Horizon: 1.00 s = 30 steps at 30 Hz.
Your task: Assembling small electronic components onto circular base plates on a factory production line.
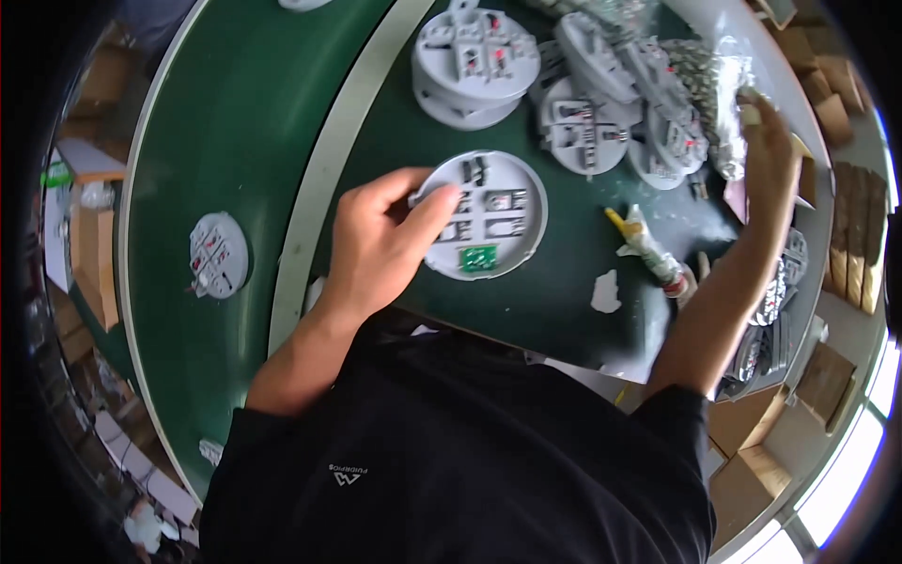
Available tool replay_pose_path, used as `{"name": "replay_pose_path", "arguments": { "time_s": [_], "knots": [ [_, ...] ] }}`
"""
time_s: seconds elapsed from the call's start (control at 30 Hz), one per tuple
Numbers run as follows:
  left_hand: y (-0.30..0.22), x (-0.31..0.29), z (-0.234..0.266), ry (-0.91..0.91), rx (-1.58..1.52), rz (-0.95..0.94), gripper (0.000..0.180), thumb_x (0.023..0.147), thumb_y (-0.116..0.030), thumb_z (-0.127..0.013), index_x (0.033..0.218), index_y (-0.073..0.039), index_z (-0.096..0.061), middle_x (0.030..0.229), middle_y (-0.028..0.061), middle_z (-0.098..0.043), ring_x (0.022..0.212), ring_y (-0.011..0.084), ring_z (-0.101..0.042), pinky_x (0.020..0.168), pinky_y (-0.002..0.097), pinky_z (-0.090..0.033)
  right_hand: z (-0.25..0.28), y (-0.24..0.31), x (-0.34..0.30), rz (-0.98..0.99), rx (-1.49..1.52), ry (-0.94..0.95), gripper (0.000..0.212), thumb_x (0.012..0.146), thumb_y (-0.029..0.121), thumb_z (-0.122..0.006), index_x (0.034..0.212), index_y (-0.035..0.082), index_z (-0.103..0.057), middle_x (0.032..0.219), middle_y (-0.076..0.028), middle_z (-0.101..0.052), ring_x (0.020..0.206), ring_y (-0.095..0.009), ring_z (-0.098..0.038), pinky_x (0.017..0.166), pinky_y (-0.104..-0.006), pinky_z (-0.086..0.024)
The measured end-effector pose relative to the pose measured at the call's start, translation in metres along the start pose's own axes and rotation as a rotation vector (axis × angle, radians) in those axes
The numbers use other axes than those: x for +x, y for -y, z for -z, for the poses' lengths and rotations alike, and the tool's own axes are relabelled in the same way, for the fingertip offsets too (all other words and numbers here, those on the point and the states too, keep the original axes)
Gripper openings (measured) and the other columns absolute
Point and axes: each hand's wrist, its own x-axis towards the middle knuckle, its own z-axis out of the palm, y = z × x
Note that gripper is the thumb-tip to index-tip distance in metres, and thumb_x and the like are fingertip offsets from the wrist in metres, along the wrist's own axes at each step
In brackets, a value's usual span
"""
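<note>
My left hand (390, 240) grips a round grey-white plastic housing (521, 246) by its left edge, the thumb lying over the rim. The open inside of the housing faces up. It has several rectangular slots with small fittings, and a small green circuit board (478, 258) sits in its lower part. My right arm stretches out to the far right, where my right hand (769, 136) is at a clear plastic bag (728, 103). Small greyish parts (691, 70) lie heaped beside that bag. The right fingers are blurred, and what they may hold does not show.
Stacked round housings (477, 56) stand at the far side, with more housings (584, 127) piled to their right. A yellow-tipped wrapped tool (648, 249) and a white scrap (606, 291) lie on the green table. On the left, a green conveyor belt (244, 122) carries another housing (219, 254).
</note>
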Motion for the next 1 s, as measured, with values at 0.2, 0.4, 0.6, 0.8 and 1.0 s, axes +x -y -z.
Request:
{"name": "replay_pose_path", "arguments": {
  "time_s": [0.2,0.4,0.6,0.8,1.0],
  "knots": [
    [0.005,-0.002,0.004,0.006,-0.050,0.075,0.026,0.105,-0.019,-0.078,0.111,0.006,-0.080,0.087,0.0038,-0.079,0.077,0.0041,-0.066,0.067,0.0242,-0.053,-0.035,-0.057,0.106,0.024,-0.188,0.463,0.037,0.105,0.008,-0.062,0.138,-0.003,-0.073,0.119,-0.009,-0.081,0.110,-0.017,-0.072,0.099,-0.0319,-0.054],
    [0.011,-0.002,0.010,0.029,-0.097,0.116,0.027,0.106,-0.021,-0.078,0.110,0.006,-0.080,0.085,0.0029,-0.077,0.075,0.0038,-0.065,0.066,0.0237,-0.052,-0.043,-0.048,0.086,-0.069,-0.063,0.452,0.035,0.103,0.005,-0.063,0.135,-0.002,-0.075,0.115,-0.008,-0.081,0.106,-0.016,-0.072,0.095,-0.0319,-0.055],
    [0.018,0.005,0.010,0.051,-0.175,0.133,0.029,0.106,-0.024,-0.079,0.110,0.005,-0.081,0.083,0.0005,-0.075,0.072,0.0026,-0.061,0.064,0.0228,-0.049,-0.040,-0.063,0.088,-0.085,-0.080,0.547,0.036,0.102,0.003,-0.061,0.134,0.002,-0.078,0.113,-0.007,-0.081,0.101,-0.014,-0.071,0.093,-0.0317,-0.055],
    [0.016,0.017,0.017,0.086,-0.188,0.174,0.031,0.106,-0.026,-0.079,0.111,0.004,-0.081,0.082,-0.0011,-0.073,0.071,0.0023,-0.058,0.062,0.0228,-0.046,-0.051,-0.044,0.074,-0.140,-0.089,0.194,0.035,0.101,0.009,-0.067,0.133,0.004,-0.079,0.109,-0.005,-0.081,0.098,-0.013,-0.070,0.092,-0.0309,-0.055],
    [0.016,0.026,0.018,0.086,-0.221,0.171,0.030,0.106,-0.026,-0.079,0.111,0.004,-0.081,0.082,-0.0017,-0.073,0.071,0.0021,-0.058,0.063,0.0229,-0.046,-0.039,-0.040,0.072,-0.112,-0.137,-0.079,0.035,0.098,0.018,-0.075,0.130,0.006,-0.082,0.107,-0.002,-0.081,0.096,-0.011,-0.070,0.090,-0.0284,-0.054]
  ]
}}
